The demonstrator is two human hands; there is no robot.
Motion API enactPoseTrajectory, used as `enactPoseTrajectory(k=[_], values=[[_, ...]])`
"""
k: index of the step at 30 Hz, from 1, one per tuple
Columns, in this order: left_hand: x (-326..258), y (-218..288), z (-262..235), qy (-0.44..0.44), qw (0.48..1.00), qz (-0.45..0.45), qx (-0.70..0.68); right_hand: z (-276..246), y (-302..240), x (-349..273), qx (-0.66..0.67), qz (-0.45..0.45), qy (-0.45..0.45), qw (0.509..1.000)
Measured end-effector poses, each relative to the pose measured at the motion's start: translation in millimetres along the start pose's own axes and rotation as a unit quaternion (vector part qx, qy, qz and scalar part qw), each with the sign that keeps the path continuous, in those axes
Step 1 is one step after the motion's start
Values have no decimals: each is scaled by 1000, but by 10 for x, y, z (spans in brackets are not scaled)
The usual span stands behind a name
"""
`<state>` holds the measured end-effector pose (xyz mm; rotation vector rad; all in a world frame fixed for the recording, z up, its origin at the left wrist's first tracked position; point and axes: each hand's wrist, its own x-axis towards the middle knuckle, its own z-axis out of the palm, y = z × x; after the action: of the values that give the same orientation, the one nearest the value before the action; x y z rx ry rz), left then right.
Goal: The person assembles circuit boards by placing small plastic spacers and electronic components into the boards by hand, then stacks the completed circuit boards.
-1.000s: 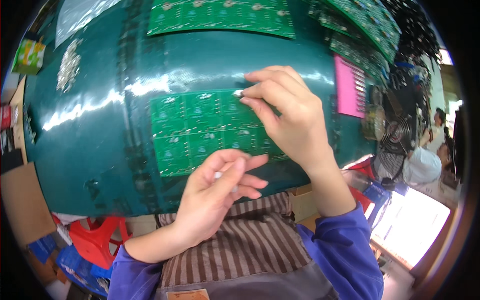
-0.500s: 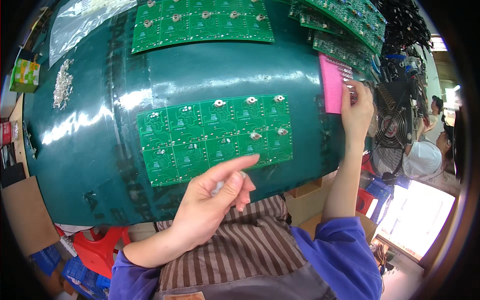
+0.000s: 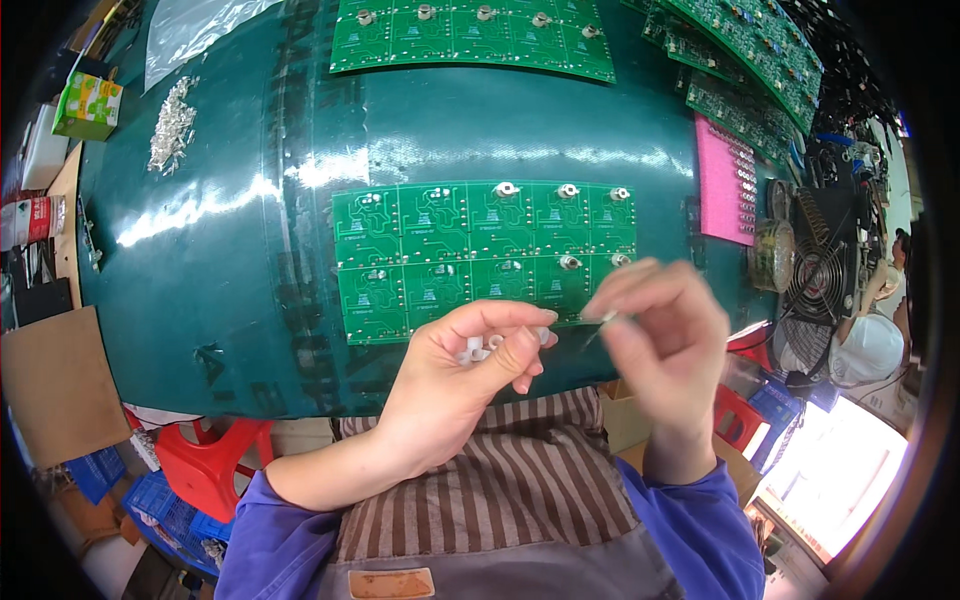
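A green circuit board panel [image 3: 450, 250] lies flat on the dark green table [image 3: 220, 260], with several small round parts fitted along its right half. My left hand [image 3: 465, 375] hovers at the panel's near edge, fingers curled around a few small white parts [image 3: 483, 346]. My right hand [image 3: 665, 335] is just right of it, blurred, pinching a small thin metal-legged component [image 3: 603, 320] between thumb and fingertips. The two hands are close together but apart.
A second green panel [image 3: 470, 35] lies at the table's far edge, more boards [image 3: 750, 60] stacked far right. A pink foam pad [image 3: 725, 180] holds components; a small fan [image 3: 815, 285] stands right. A pile of metal parts [image 3: 172, 122] sits far left. Red stools [image 3: 205, 460] below.
My right hand has come back from the pink foam pad toward my left hand, now pinching a small component. My left hand has risen slightly and curled tighter.
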<state>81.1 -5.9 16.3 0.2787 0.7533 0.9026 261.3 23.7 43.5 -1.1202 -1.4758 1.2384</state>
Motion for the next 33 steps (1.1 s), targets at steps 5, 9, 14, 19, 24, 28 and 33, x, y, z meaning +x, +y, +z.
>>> enactPoseTrajectory(k=[5, 9, 14, 19, 24, 28, 33], values=[[-35, 9, -15, -2, 1000, 1, -31, 155, 26, -42, 16, 32, -45, 998], [-40, 9, -32, 9, 999, 0, -35, 176, 55, -48, -19, -5, -45, 999], [-66, -16, -48, -1, 997, 28, -73, 242, 70, -15, -154, -128, -50, 978], [-89, 13, -59, -16, 994, 22, -104, 265, 73, 11, -158, -167, -34, 973], [-190, 18, 5, 11, 996, -44, -77, 236, 140, 265, -266, -149, -3, 952], [-217, -30, -40, -39, 990, -85, -109, 248, 211, 380, -304, -121, -60, 943], [-216, -35, -48, -39, 989, -104, -95, 243, 161, 433, -315, -111, -84, 939]])
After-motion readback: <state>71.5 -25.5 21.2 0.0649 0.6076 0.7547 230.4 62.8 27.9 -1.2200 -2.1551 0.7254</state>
